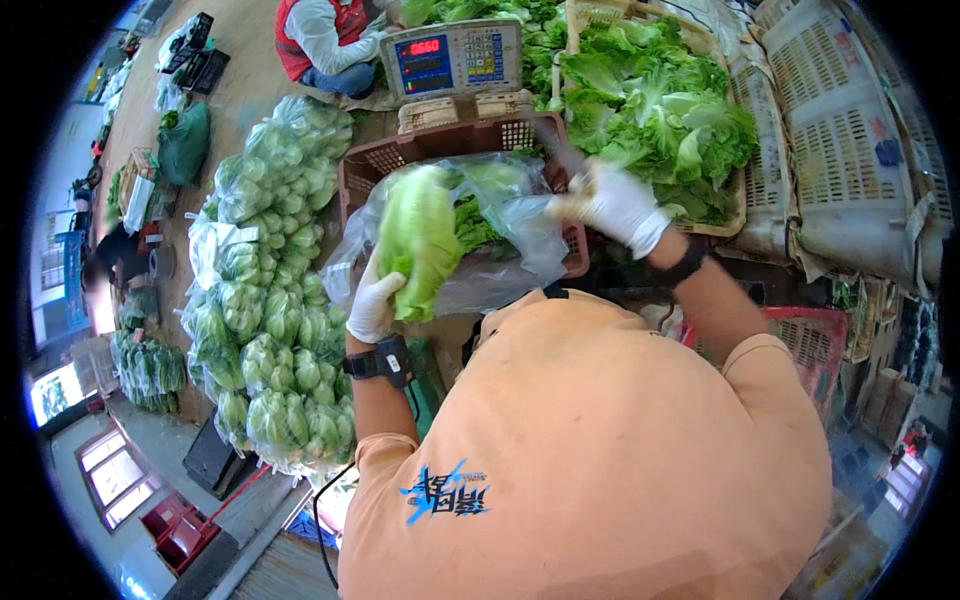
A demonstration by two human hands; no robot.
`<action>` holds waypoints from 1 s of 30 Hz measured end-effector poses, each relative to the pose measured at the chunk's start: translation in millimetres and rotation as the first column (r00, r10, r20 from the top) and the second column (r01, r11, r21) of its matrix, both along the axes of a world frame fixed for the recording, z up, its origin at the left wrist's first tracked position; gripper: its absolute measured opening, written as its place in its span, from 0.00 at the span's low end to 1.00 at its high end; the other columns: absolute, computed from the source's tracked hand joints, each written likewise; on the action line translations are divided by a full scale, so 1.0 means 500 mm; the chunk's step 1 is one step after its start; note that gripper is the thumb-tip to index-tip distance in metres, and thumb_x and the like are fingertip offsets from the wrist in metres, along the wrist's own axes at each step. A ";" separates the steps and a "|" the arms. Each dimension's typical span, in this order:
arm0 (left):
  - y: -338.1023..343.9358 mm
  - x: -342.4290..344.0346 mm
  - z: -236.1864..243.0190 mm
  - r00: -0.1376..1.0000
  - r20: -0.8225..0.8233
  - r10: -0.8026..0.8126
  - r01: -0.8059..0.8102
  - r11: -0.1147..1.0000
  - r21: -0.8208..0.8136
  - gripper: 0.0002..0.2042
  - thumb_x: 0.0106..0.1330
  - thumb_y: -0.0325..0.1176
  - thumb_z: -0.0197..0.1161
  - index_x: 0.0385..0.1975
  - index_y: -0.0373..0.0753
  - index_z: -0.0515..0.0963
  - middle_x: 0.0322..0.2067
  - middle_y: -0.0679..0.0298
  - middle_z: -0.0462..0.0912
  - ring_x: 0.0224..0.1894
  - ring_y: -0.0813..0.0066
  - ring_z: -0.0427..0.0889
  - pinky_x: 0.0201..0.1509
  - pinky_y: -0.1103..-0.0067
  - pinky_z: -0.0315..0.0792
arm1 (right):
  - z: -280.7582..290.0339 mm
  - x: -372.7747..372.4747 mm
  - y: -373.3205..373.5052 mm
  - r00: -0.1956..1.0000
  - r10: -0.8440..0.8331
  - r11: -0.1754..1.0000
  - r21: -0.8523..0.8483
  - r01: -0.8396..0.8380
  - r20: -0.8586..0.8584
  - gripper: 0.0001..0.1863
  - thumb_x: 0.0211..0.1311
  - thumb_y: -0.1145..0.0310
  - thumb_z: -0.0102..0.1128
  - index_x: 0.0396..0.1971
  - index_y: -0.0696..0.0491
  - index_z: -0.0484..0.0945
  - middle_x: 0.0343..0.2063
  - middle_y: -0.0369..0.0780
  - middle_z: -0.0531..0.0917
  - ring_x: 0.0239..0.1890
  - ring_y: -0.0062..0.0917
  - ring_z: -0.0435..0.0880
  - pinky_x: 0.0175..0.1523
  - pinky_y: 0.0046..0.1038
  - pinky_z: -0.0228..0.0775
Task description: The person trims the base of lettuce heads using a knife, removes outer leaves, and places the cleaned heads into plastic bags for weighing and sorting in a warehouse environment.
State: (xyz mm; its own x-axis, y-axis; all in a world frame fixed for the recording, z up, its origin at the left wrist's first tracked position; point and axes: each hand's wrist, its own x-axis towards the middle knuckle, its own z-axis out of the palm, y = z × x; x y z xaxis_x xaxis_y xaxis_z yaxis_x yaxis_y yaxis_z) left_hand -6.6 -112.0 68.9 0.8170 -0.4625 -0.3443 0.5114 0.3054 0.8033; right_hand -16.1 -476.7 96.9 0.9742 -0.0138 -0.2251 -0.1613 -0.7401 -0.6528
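Reddish-brown crate point(420, 148), slatted, stood in front of the wearer; a clear plastic bag point(525, 235) lay spread open across it, draped over the near rim. Green leaves point(470, 225) showed at the middle of the crate; whether inside the bag or under it, could not tell. To the right, a cream crate point(738, 205) was heaped above its rim with loose leaf lettuce point(665, 105). On the left, clear bags of green heads point(270, 250) were packed close together in a long pile on the floor.

Hard to make out: right hand point(615, 205), white-gloved, smeared by blur above the crate's right edge, near the bag; could not tell whether its fingers were parted or closed on anything. Beyond the scale point(450, 60), a person in a red vest point(345, 30) was cut off by the upper edge. A pinkish-red crate point(815, 335) was partly covered by the wearer's arm and shirt; contents not readable.

Lettuce head point(420, 235): pale to bright green, longish, leaves ruffled at the margins, slightly blurred. It was held up over the left part of the crate, clamped at its lower end by the gloved left hand point(373, 302).
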 end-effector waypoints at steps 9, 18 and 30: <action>-0.057 0.091 -0.064 0.451 0.107 -0.886 0.072 0.155 0.985 0.31 0.48 0.34 0.65 0.57 0.48 0.65 0.47 0.47 0.74 0.47 0.51 0.75 0.50 0.70 0.70 | -0.089 -0.032 0.010 0.899 -0.286 0.152 0.911 0.385 -0.332 0.08 0.56 0.72 0.53 0.36 0.57 0.73 0.23 0.35 0.78 0.18 0.16 0.75 0.21 0.17 0.68; -0.324 0.227 -0.283 0.197 0.223 -0.955 -0.416 0.125 0.901 0.27 0.49 0.37 0.67 0.53 0.51 0.70 0.46 0.51 0.74 0.49 0.55 0.74 0.55 0.69 0.68 | -0.016 -0.110 -0.019 0.972 0.060 0.036 0.974 0.224 -0.226 0.34 0.45 0.69 0.59 0.56 0.62 0.61 0.41 0.42 0.80 0.24 0.14 0.77 0.23 0.13 0.70; -0.047 0.247 -0.018 0.668 0.184 -0.721 -0.197 0.067 0.978 0.27 0.50 0.51 0.63 0.49 0.45 0.73 0.44 0.54 0.79 0.47 0.56 0.76 0.51 0.70 0.70 | -0.035 -0.135 -0.069 0.855 -0.360 0.303 0.820 0.486 -0.374 0.16 0.54 0.72 0.56 0.41 0.61 0.65 0.24 0.38 0.76 0.11 0.18 0.70 0.15 0.19 0.66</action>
